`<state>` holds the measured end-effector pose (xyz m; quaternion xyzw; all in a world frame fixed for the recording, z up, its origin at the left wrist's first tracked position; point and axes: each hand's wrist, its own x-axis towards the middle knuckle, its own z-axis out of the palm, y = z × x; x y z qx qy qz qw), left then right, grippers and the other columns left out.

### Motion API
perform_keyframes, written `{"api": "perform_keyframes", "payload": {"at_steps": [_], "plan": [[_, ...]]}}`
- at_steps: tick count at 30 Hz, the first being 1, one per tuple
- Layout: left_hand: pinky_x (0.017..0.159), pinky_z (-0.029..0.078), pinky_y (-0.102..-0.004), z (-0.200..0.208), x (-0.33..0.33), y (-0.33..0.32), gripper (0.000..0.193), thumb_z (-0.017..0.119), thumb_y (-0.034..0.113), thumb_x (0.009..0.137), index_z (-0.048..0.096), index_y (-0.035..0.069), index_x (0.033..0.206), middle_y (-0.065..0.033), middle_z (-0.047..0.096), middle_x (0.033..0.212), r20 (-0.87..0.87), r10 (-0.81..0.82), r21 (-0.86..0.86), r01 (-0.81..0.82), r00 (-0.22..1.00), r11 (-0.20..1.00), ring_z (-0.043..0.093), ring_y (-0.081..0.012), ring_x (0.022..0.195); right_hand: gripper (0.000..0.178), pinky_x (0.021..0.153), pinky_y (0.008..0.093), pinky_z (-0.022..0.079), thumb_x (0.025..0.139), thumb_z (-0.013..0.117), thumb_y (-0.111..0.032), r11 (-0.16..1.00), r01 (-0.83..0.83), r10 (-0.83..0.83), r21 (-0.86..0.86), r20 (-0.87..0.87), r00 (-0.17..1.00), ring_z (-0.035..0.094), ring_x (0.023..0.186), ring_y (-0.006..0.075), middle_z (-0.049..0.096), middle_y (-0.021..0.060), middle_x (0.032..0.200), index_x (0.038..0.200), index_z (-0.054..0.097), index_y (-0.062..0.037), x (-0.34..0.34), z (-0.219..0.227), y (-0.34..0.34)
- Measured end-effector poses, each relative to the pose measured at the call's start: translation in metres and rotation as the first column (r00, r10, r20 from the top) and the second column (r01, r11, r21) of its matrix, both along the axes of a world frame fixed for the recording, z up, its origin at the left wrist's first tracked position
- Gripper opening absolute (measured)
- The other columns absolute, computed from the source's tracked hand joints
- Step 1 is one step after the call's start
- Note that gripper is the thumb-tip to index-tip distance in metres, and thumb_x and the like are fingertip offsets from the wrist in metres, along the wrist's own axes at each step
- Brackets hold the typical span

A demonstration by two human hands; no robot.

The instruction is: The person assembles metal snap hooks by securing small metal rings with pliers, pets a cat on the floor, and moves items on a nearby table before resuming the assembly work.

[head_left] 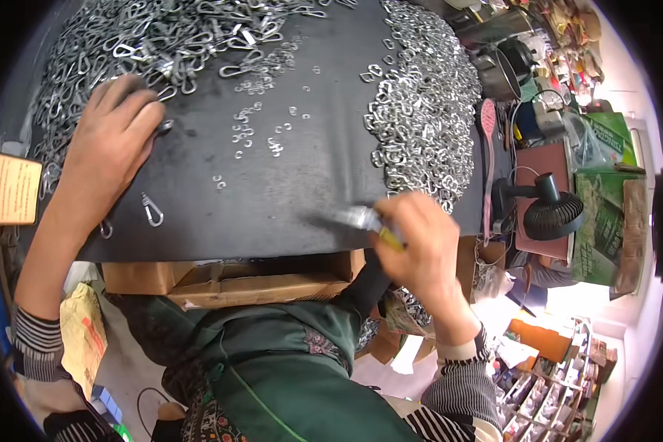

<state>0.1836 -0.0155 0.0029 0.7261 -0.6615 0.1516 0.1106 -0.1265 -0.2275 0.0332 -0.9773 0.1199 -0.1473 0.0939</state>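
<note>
right hand (422, 239): fingers wrapped round blurred yellow-handled metal tool (387, 234), over flat black counter (317, 177) | left hand (113, 140): fingers curled, grip can't tell, at silver metal snap-hook pile (206, 44) | tip: probably steady tool, avoid scattering small silver ring-shaped pieces (275, 145)

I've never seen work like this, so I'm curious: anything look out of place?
Only slightly: a silver snap hook lies apart from the hook pile, toward the near edge of the black tabletop, and small metal rings are strewn loosely, which looks untidy.
</note>
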Motion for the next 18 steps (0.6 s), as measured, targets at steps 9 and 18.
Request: {"api": "perform_keyframes", "payload": {"at_steps": [9,18], "plan": [[0.048,0.039,-0.0185,0.024,-0.081,0.029,0.029,0.053,0.0,0.091,0.056,0.001,0.12,-0.0057,0.062,0.09,-0.973,-0.013,0.089,-0.425,-0.231,0.901,0.047,-0.0032,0.057,0.017,0.067,0.04,0.049,0.074,0.072,-0.011,0.901,0.295,-0.338,-0.318,-0.09,0.937,0.064,0.077,0.0299,0.064,0.0088,0.081,0.089,0.065,-0.0069,0.029,-0.011,-0.043],[0.042,0.037,-0.019,0.007,-0.149,0.022,0.013,0.048,0.004,0.101,0.048,0.003,0.114,-0.0164,0.066,0.091,-0.326,-0.208,0.119,-0.258,-0.922,0.959,0.054,-0.0092,0.054,0.015,0.055,0.0318,0.044,0.074,0.07,-0.004,0.779,-0.041,0.101,0.625,-0.061,0.993,0.057,0.062,0.0188,0.06,0.0086,0.075,0.088,0.065,-0.0024,0.054,0.011,0.001]]}}
